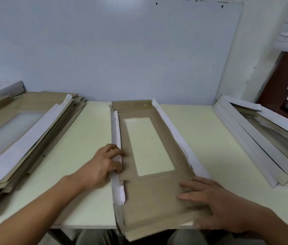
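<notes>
The flat brown cardboard box blank [148, 200] with a rectangular window lies mid-way along the pale desk [86, 135], its near end overhanging. The left hand [104, 165] has its grip pinched on the white left flap [117, 128]. The right hand [219, 204], grip released, presses the near-right panel flat. Best to fold along the whole crease while holding the panel firmly down.

The person's left hand [104, 163] is gripping the raised white side flap [117, 137] of a flat windowed cardboard blank [148, 197] while the right hand [215, 200] is pressing flat on its near end on the table [86, 135].
</notes>
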{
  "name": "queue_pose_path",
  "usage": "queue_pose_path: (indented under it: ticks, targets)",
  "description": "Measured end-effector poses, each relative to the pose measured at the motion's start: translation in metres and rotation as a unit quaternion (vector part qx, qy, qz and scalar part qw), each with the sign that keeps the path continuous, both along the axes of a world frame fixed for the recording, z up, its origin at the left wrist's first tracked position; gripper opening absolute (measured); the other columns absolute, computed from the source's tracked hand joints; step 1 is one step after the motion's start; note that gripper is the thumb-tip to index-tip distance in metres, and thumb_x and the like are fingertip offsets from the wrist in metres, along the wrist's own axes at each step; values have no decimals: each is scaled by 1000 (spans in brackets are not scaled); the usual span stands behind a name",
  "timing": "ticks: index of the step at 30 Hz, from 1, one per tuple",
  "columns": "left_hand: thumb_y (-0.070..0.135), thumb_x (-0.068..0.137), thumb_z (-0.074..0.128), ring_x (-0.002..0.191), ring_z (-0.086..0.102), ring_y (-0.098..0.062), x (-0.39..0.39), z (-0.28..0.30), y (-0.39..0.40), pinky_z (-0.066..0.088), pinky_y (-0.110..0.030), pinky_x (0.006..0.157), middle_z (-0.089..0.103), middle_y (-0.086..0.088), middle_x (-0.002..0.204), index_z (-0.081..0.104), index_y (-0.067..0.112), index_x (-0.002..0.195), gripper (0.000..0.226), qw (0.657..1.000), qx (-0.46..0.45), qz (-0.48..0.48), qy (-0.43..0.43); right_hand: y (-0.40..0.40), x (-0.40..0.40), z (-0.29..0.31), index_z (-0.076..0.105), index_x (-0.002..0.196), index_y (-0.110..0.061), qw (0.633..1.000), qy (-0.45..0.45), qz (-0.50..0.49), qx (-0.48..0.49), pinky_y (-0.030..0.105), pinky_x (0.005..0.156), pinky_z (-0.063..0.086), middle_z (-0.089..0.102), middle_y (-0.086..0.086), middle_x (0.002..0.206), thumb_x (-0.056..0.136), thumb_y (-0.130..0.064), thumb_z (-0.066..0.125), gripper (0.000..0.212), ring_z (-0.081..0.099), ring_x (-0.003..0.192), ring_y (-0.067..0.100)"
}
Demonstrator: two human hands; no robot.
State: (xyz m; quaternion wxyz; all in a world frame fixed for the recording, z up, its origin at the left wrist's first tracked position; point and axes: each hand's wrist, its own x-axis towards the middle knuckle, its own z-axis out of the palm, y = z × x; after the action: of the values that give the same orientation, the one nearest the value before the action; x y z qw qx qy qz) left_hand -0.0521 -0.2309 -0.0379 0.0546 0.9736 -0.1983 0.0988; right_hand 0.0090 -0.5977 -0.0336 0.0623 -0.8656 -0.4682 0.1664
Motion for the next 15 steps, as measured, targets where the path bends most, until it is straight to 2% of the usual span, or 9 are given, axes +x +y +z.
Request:
queue_pose_path:
  ticks: [1, 3, 5, 6, 8, 10, 12, 14, 15]
  targets:
    - [-13, 64, 56, 111, 58, -40, -1, 5, 3, 50, -43, 91, 65, -16, 121, 76, 12, 81, 37, 1000, -16, 25, 3, 6, -2, -1, 49, 138, -51, 999, -20, 11, 32, 15, 115, 17, 27, -41, 146, 87, -69, 55, 54, 19, 137, -11]
    - [-16, 63, 41, 120, 58, -37, -8, 14, 3, 45, -39, 101, 62, -17, 130, 77, 9, 99, 57, 994, -76, 76, -2, 16, -6, -1, 65, 108, -40, 997, -30, 8, 72, 21, 98, 38, 54, -28, 115, 95, -64, 43, 35, 46, 108, -4]
    - [-13, 65, 37, 117, 61, -30, -28, 20, -10, 42, -29, 102, 64, -12, 127, 73, 7, 112, 62, 980, -150, 127, -40, 28, -10, 2, 54, 80, -38, 993, -40, -45, 97, 22, 79, 43, 53, -20, 90, 96, -61, 38, 32, 49, 87, 1]
    - [-6, 69, 36, 113, 62, -26, -41, 19, -23, 43, -25, 99, 66, -8, 123, 71, 7, 113, 58, 974, -172, 122, -84, 33, -11, 0, 49, 75, -41, 990, -49, -75, 106, 20, 72, 42, 53, -19, 83, 95, -60, 39, 29, 50, 82, -1]
    - [7, 78, 37, 110, 61, -20, -69, 9, -58, 43, -22, 99, 69, -4, 116, 72, 9, 110, 48, 970, -171, 66, -159, 43, -13, -5, 55, 85, -52, 983, -85, -108, 123, 15, 72, 39, 57, -26, 86, 96, -55, 45, 15, 52, 84, -5]
    - [20, 93, 38, 113, 62, -19, -88, -11, -93, 48, -26, 97, 69, -2, 120, 76, 13, 107, 41, 979, -104, -1, -177, 55, -19, -12, 61, 118, -46, 978, -106, -140, 113, 20, 88, 41, 61, -26, 113, 97, -48, 51, 23, 55, 103, -2]
    - [44, 91, 41, 114, 65, -18, -93, -34, -116, 52, -30, 94, 66, -2, 125, 77, 17, 107, 48, 994, 19, -1, -104, 66, -24, -21, 63, 125, -33, 973, -133, -127, 137, 23, 95, 42, 60, -17, 123, 92, -27, 64, 34, 57, 112, 10]
    - [63, 81, 36, 124, 58, -23, -90, -46, -127, 34, -31, 106, 64, -5, 127, 74, 13, 115, 71, 993, 94, 62, -18, 73, -32, -26, 69, 118, -22, 971, -136, -82, 177, 24, 96, 47, 64, -7, 122, 79, -10, 75, 42, 62, 112, 16]
    - [67, 80, 32, 131, 48, -26, -87, -48, -127, 22, -32, 109, 60, -7, 132, 66, 6, 125, 83, 990, 105, 93, 11, 75, -37, -28, 68, 124, -19, 978, -113, -49, 167, 24, 103, 44, 61, -6, 131, 82, -15, 74, 42, 58, 121, 15]
